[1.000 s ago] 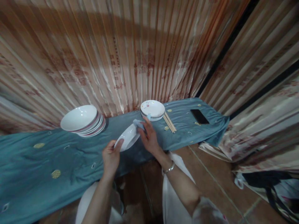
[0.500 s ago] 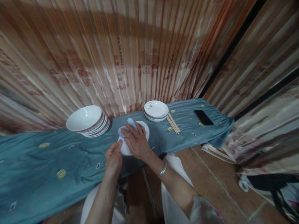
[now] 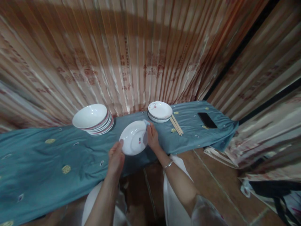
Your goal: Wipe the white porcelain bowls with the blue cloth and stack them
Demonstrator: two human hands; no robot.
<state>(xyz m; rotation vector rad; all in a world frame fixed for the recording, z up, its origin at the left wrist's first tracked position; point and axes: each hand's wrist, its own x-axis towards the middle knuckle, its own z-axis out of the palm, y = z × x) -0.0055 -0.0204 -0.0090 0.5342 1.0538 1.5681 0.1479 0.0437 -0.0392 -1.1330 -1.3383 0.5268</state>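
Between both hands I hold a white plate, its underside with a small red and dark mark facing me. My left hand grips its lower left rim. My right hand is closed on the right rim, with a bit of light blue cloth showing at the fingers; the rest of the cloth is hidden. Just beyond, a stack of flower-patterned plates sits on the blue cloth cover. To the left stands a leaning stack of white bowls with red-edged rims.
Chopsticks lie right of the plate stack, and a black phone lies farther right. The blue cover drapes over a long narrow surface against a pleated curtain. Tiled floor shows below.
The plate has turned to show its underside. My right hand has moved from lying across the plate with the cloth to its right rim. The view has shifted slightly.
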